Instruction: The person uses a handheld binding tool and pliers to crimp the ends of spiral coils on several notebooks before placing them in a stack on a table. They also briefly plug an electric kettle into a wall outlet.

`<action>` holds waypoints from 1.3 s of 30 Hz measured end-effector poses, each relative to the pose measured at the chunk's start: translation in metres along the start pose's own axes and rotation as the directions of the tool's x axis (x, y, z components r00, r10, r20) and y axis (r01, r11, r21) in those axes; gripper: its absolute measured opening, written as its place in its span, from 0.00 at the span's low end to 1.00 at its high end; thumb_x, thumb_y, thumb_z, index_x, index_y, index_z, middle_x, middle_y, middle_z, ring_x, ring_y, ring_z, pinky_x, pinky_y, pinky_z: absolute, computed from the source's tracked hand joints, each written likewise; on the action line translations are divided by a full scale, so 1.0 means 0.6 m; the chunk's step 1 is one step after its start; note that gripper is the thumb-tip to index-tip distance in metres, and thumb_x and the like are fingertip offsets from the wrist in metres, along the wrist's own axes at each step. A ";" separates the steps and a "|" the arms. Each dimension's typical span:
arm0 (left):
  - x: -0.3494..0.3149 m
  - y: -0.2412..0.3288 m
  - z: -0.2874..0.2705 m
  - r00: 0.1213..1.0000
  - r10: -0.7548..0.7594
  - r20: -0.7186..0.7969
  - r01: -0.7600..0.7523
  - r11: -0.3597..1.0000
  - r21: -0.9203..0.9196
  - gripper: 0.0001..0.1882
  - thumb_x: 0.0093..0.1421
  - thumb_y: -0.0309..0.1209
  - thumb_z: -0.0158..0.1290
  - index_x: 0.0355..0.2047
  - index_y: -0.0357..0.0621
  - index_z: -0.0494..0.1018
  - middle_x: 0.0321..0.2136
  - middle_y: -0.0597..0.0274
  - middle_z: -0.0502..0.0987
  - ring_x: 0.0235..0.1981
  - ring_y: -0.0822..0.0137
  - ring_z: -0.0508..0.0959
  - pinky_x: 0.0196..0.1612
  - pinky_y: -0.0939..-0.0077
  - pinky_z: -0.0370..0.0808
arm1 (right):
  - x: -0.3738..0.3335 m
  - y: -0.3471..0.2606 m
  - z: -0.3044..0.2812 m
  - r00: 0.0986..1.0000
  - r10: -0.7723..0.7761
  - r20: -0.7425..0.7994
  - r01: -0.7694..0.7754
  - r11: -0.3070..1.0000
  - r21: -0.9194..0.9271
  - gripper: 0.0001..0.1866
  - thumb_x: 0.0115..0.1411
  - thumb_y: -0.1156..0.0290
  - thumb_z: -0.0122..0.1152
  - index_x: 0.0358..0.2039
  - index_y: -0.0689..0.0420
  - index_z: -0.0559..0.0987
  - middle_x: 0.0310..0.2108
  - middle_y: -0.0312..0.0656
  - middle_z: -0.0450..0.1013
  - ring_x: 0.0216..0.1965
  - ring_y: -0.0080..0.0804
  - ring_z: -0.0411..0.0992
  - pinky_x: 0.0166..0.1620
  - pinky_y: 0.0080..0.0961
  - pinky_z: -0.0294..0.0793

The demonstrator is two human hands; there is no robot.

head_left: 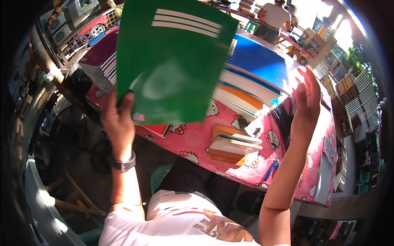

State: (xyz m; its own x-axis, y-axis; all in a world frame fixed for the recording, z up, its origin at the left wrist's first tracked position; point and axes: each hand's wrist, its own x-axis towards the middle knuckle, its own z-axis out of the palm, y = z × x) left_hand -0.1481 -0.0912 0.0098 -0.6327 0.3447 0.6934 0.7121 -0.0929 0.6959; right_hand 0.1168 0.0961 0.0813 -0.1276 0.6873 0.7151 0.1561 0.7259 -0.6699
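Note:
A large green notebook [176, 61] with white lines on its cover is held up over the table. My left hand [119, 117] grips it by the lower left corner, thumb on the front cover. Off to the right, my right hand [307, 94] is raised with fingers pointing up and apart, holding nothing. Nearest to that hand lies a stack of blue notebooks [262, 57], with orange-covered notebooks [240, 96] in front of it. The green cover hides part of the table behind it, and its right edge is blurred.
Pink patterned cloth [193, 139] covers the table. On it are dark purple notebooks [98, 53], a red notebook [162, 129], a wooden block [225, 153] under small pads, black coils [282, 121] and a blue pen [271, 170]. Another person [273, 20] stands beyond, back turned.

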 end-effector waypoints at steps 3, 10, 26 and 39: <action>0.028 -0.007 0.012 0.985 0.102 0.141 -0.140 0.944 0.299 0.12 0.60 0.30 0.45 0.42 0.41 0.71 0.33 0.57 0.74 0.32 0.58 0.73 0.36 0.73 0.70 | -0.050 0.046 -0.029 0.976 0.202 0.085 -0.208 0.976 0.063 0.15 0.57 0.68 0.55 0.43 0.61 0.72 0.44 0.41 0.70 0.45 0.27 0.67 0.49 0.25 0.65; -0.120 -0.169 0.138 0.719 -0.116 0.686 -0.458 0.663 0.592 0.27 0.51 0.40 0.53 0.52 0.48 0.64 0.50 0.56 0.64 0.50 0.55 0.64 0.50 0.46 0.60 | -0.167 0.088 -0.074 0.842 0.320 0.434 -0.352 0.936 -0.008 0.11 0.54 0.79 0.55 0.39 0.62 0.74 0.37 0.38 0.72 0.40 0.23 0.69 0.45 0.20 0.66; -0.176 -0.208 0.138 0.923 0.075 0.376 -0.264 0.835 0.482 0.13 0.46 0.34 0.58 0.31 0.47 0.70 0.40 0.64 0.73 0.50 0.65 0.68 0.53 0.60 0.58 | -0.073 0.102 0.019 0.938 -0.004 0.347 0.068 0.983 -0.172 0.09 0.49 0.78 0.58 0.34 0.61 0.76 0.32 0.42 0.74 0.34 0.33 0.73 0.39 0.24 0.70; -0.138 -0.060 0.182 0.927 0.177 0.330 -0.180 0.983 -0.021 0.14 0.48 0.32 0.56 0.36 0.45 0.70 0.46 0.54 0.68 0.52 0.54 0.64 0.52 0.57 0.61 | 0.061 0.158 0.053 0.852 -0.344 0.395 0.511 0.709 -0.486 0.04 0.51 0.73 0.56 0.29 0.56 0.75 0.27 0.38 0.74 0.32 0.36 0.72 0.35 0.29 0.71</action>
State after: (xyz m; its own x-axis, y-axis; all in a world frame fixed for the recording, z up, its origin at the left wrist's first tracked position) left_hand -0.0882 -0.0145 -0.0928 -0.3599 0.6116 0.7046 0.8080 -0.1734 0.5632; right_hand 0.0960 0.1906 0.0377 -0.5490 0.3459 0.7609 0.5211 0.8534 -0.0120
